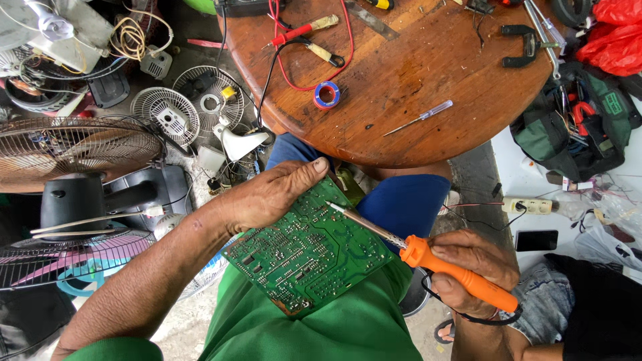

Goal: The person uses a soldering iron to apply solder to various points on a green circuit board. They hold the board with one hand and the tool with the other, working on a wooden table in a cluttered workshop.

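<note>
The left hand (271, 194) comes in from the lower left, forearm slanting up across the lap, and grips the upper left edge of a green circuit board (309, 251): the thumb lies flat along the board's top edge, and the other fingers are hidden behind it. The board rests tilted on the person's lap, solder side up, over the green shirt (334, 327) and blue shorts (408, 200).

The right hand (471, 271) is closed around the orange handle of a soldering iron (428, 257), fingers wrapped over it, wrist entering from the lower right. The iron points up and to the left, and its metal tip touches the board near the upper edge, just beside the left thumb. A black cord loops from the handle's end under the right wrist.

Above the hands stands a round wooden table (401, 87). On it lie a clear-handled screwdriver (421, 117), a small blue and red roll of tape (327, 94), red and black test leads (304, 33) and a black clamp (521, 47). To the left, on the ground, are several fan grilles (73, 147) and fan parts. To the right sit an open green tool bag (575, 127), red plastic bags (615, 37), a white power strip (531, 205) and a dark phone (536, 240).
</note>
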